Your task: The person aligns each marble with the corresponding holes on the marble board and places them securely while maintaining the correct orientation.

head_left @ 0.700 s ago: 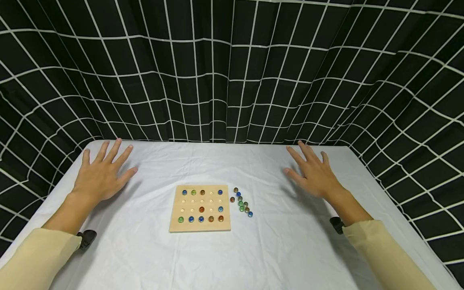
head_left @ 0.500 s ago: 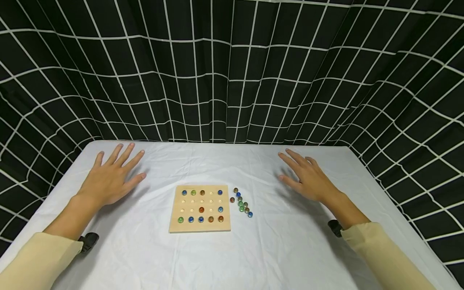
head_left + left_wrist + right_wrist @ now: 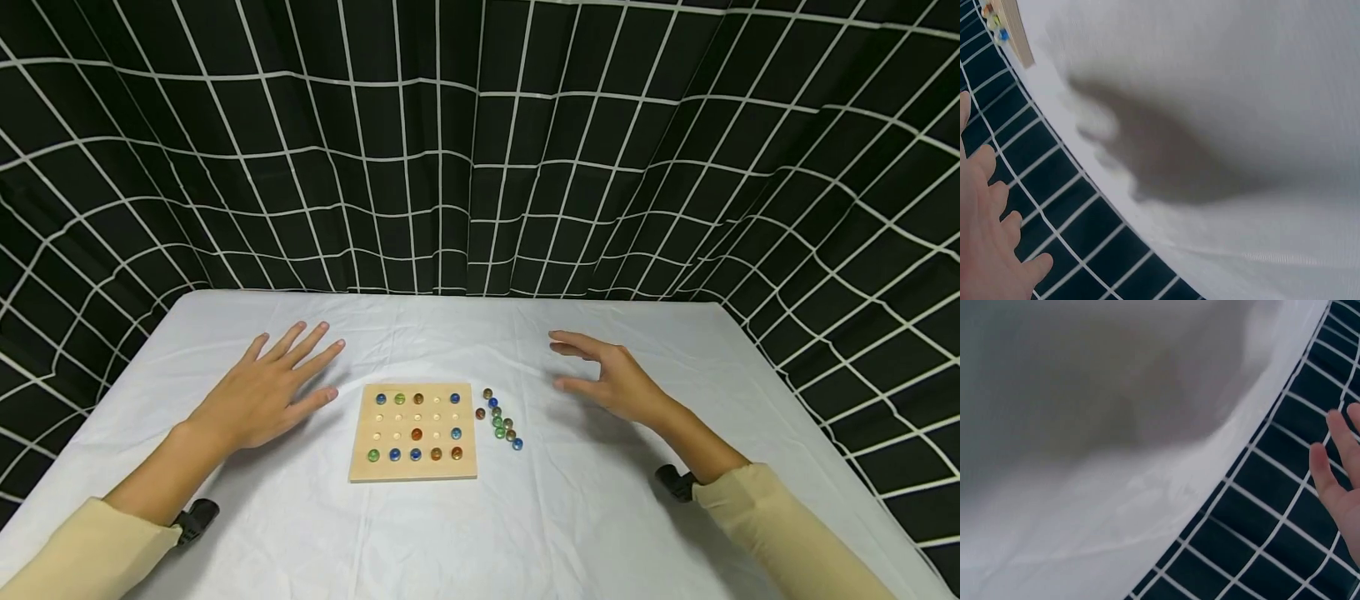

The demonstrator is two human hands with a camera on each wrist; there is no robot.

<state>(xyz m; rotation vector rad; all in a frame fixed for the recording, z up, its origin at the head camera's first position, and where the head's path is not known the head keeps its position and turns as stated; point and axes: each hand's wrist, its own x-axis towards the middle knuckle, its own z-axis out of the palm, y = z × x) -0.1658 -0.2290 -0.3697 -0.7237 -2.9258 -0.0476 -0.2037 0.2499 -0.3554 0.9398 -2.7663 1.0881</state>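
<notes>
A pale wooden board [image 3: 437, 472] lies on the white cloth, with rows of small hollows, some filled by blue, green, amber and brown glass marbles. Just right of it, a loose cluster of several marbles [image 3: 499, 422] rests on the cloth. Left of the board, my left hand [image 3: 262, 396] hovers over the table with its fingers spread, holding nothing. My right hand [image 3: 618, 383] is raised to the right of the loose marbles, fingers bent slightly and thumb apart, with nothing held. In the left wrist view, a corner of the board [image 3: 1015, 31] shows at the upper left.
A white cloth [image 3: 480, 542] covers the table. Behind it and along both sides hangs a black curtain [image 3: 450, 167] with a white grid. Dark wrist cameras sit at both cuffs, and each hand casts a shadow on the cloth.
Both hands have moved inward and nearer the board, the left hand to the right and the right hand to the left. The right fingers have bent more. Board and marbles stay put.
</notes>
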